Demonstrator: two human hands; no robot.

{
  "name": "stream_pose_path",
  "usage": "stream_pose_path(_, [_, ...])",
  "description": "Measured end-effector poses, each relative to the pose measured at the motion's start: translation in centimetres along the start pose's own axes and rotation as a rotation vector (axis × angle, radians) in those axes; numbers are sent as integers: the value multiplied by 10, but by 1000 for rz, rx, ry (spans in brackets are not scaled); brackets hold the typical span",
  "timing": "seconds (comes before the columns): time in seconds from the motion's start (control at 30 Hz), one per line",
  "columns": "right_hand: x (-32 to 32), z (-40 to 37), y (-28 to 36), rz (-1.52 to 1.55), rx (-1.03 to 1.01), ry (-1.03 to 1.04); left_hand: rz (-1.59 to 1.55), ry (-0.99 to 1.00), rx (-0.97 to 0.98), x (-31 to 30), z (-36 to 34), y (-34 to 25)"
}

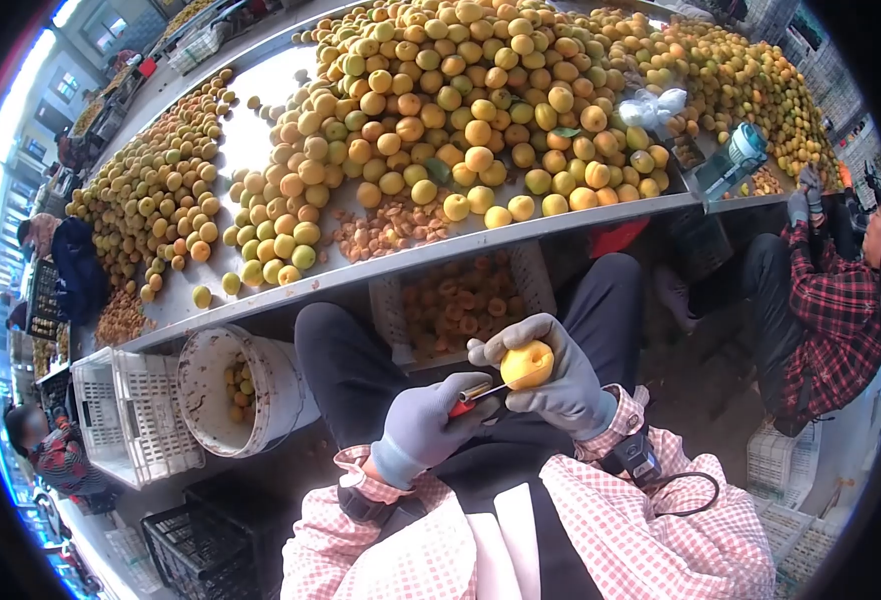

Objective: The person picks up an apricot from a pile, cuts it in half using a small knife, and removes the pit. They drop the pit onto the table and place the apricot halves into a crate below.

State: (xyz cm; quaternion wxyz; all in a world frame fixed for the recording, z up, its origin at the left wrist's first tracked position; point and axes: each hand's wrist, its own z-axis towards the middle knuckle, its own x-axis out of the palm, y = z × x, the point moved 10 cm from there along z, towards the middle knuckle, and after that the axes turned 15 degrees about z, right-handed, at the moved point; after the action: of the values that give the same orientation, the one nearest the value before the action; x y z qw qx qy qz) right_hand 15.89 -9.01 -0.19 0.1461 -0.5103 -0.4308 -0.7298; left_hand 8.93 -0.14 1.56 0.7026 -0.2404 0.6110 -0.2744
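Both my hands wear grey gloves and meet above my lap. My left hand (415,432) is closed round a small knife (464,406) with a red handle, its thin blade pointing right. In the fingers of my right hand (572,388) sits a yellow apricot (527,365), and the blade tip reaches its lower left side. Just beyond, between my knees, a white plastic crate (534,282) holds halved apricots (457,308).
A metal table (360,273) bears a big heap of apricots (440,90) and a pile of pits (390,235). A white bucket (282,385) and white crates (160,430) stand left. A bottle (735,160) rests on the table. Another person (830,310) sits at right.
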Motion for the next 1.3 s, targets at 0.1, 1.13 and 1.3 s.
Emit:
stream_pose_path(0.1, [3, 0, -2, 22, -8, 50, 40, 3, -28, 2, -2, 1])
stream_pose_path(1.13, [-16, 11, -6, 96, -52, -246, 86, -72, -232, 8, 11, 18])
stream_pose_path(1.3, [-25, 10, -8, 54, -14, -203, 96, -70, -240, 10, 7, 28])
